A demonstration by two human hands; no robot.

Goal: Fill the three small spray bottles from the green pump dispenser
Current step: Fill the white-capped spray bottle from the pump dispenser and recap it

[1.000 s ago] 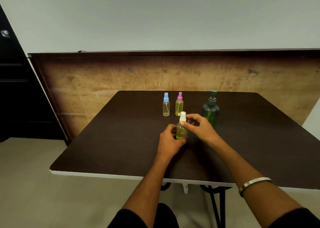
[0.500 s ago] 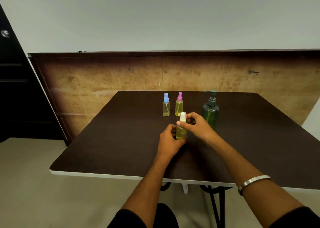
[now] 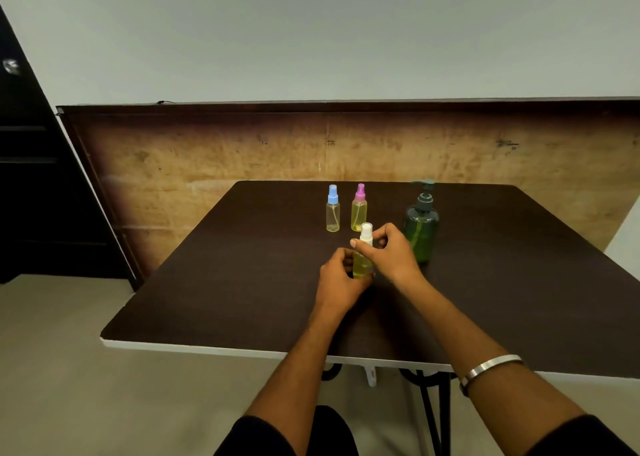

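Observation:
A small spray bottle with a white cap (image 3: 364, 248), holding yellow liquid, stands upright on the dark table (image 3: 242, 282). My left hand (image 3: 341, 281) grips its lower body. My right hand (image 3: 389, 253) pinches its white spray top between thumb and fingers. Behind them stand a blue-capped spray bottle (image 3: 332, 210) and a pink-capped spray bottle (image 3: 359, 210), both upright with yellowish liquid. The green pump dispenser (image 3: 420, 225) stands just right of my right hand.
A brown board (image 3: 207, 158) leans against the wall behind the table. A dark cabinet (image 3: 34, 185) stands at the left. The table's white front edge (image 3: 207, 349) is near my forearms.
My right hand's fingers have shifted slightly on the white spray top. The bottle and my left hand stay in place.

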